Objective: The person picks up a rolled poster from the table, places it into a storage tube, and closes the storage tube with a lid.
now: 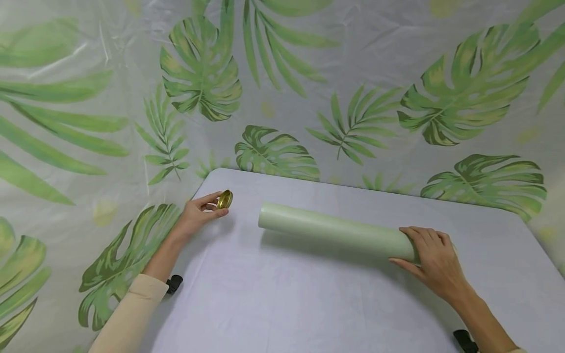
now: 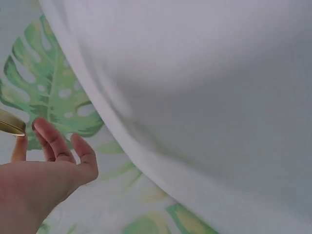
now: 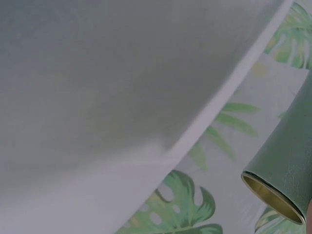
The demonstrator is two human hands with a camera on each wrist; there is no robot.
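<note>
In the head view, my left hand (image 1: 197,215) pinches a small round gold lid (image 1: 224,200) between thumb and fingers, over the table's far left. The lid's hollow side shows. In the left wrist view only part of the lid (image 2: 10,123) appears, at the left edge. My right hand (image 1: 437,262) grips a long pale green cardboard tube (image 1: 335,228) near its right end. The tube is raised above the table, pointing left towards the lid, with a gap between them. The right wrist view shows an open, gold-lined end of the tube (image 3: 280,161).
A white cloth covers the table (image 1: 273,294), its rounded far corners near the wall. Behind and to the left hangs a leaf-printed plastic sheet (image 1: 282,108). Black devices (image 1: 174,284) are on both wrists.
</note>
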